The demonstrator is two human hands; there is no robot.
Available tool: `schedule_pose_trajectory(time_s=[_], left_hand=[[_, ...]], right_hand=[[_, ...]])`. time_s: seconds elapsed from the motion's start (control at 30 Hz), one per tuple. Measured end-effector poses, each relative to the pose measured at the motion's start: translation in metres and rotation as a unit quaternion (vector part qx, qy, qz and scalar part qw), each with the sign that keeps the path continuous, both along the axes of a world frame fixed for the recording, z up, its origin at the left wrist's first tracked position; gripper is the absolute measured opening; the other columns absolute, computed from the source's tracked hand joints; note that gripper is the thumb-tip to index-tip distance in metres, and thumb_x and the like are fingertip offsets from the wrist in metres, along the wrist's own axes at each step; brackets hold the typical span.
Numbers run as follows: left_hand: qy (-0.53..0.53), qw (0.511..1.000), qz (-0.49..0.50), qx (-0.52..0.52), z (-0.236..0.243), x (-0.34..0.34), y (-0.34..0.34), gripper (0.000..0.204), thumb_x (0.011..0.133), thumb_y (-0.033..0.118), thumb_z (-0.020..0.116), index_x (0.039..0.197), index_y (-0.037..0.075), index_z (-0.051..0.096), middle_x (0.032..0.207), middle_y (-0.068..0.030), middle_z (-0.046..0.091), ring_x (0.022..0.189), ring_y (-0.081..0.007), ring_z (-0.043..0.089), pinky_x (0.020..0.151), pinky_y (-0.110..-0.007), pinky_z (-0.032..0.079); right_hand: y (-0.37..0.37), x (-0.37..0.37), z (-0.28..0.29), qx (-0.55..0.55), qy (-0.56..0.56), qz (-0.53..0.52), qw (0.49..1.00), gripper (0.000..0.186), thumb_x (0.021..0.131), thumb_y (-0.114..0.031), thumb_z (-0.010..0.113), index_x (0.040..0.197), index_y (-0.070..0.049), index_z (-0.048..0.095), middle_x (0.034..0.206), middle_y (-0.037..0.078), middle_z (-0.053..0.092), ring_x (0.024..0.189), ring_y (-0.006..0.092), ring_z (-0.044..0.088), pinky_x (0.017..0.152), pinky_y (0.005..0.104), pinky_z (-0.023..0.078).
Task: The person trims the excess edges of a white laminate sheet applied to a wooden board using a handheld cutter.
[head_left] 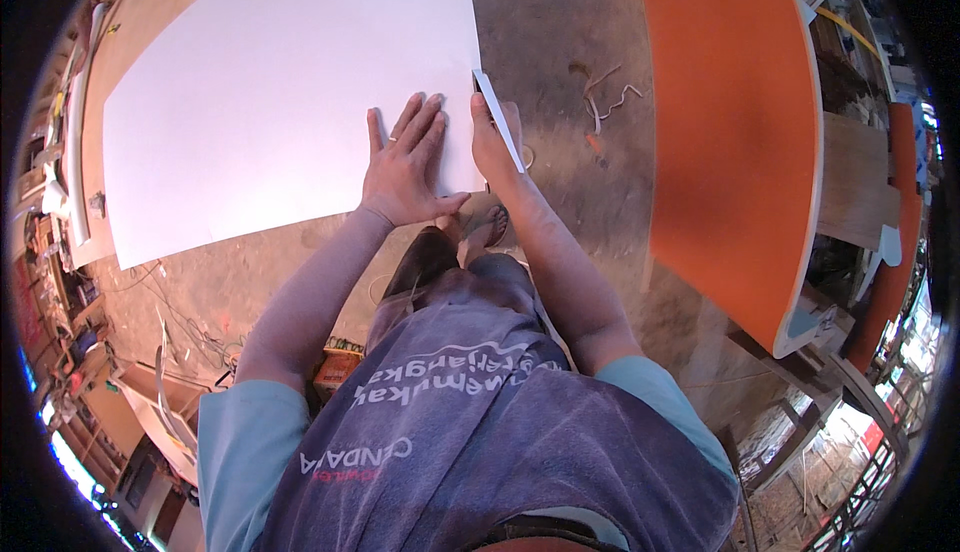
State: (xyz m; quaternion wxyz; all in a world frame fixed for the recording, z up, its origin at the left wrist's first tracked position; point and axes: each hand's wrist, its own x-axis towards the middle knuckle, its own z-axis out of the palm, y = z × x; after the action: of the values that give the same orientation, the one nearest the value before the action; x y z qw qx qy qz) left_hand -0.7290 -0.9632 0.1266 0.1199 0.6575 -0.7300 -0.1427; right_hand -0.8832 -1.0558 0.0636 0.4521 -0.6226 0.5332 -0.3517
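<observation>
A large white panel (270,102) lies flat at the left and reaches toward me. My left hand (405,167) rests on it near its right edge, palm down with the fingers spread and a ring on one of them. Just beyond that edge my right hand (490,147) is closed around a narrow white strip (500,117). The strip slants along the panel's edge, with the thumb on the panel side and the other fingers partly hidden behind it.
An orange panel (730,132) with a pale edge stands at the right on a dark frame (870,402). Curled offcuts (605,97) lie on the concrete floor (560,12) between the panels. Cords (185,322) and an orange box (335,370) are at the lower left.
</observation>
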Motion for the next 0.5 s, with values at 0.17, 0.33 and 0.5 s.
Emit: schedule_pose_trajectory(time_s=[0.17, 0.33, 0.5], left_hand=[[0.013, 1.000, -0.004, -0.001, 0.000, 0.003, 0.000, 0.117, 0.067, 0.064, 0.083, 0.161, 0.006, 0.040, 0.173, -0.0111, 0.031, 0.164, -0.0304, 0.020, 0.126, -0.070, -0.006], [0.025, 1.000, 0.000, 0.005, 0.003, 0.004, -0.001, 0.114, 0.068, 0.063, 0.080, 0.158, 0.002, 0.045, 0.174, -0.0117, 0.029, 0.164, -0.0280, 0.017, 0.125, -0.074, -0.005], [0.042, 0.999, 0.001, 0.023, 0.013, 0.003, -0.005, 0.111, 0.070, 0.059, 0.081, 0.157, 0.002, 0.045, 0.174, -0.0120, 0.029, 0.164, -0.0289, 0.016, 0.124, -0.075, -0.004]], right_hand=[[-0.025, 0.014, 0.006, -0.002, -0.005, -0.034, 0.999, 0.036, 0.108, -0.029, 0.059, 0.105, 0.005, 0.070, 0.086, 0.031, 0.065, 0.082, 0.0453, 0.062, 0.075, 0.0546, 0.047], [-0.046, 0.030, 0.027, 0.023, -0.028, -0.049, 0.998, 0.039, 0.108, -0.030, 0.060, 0.103, 0.008, 0.068, 0.079, 0.032, 0.062, 0.072, 0.0452, 0.062, 0.068, 0.0549, 0.046], [-0.075, 0.041, 0.002, -0.004, 0.024, -0.051, 0.998, 0.040, 0.108, -0.028, 0.060, 0.102, 0.011, 0.067, 0.084, 0.031, 0.064, 0.075, 0.0408, 0.063, 0.067, 0.0511, 0.047]])
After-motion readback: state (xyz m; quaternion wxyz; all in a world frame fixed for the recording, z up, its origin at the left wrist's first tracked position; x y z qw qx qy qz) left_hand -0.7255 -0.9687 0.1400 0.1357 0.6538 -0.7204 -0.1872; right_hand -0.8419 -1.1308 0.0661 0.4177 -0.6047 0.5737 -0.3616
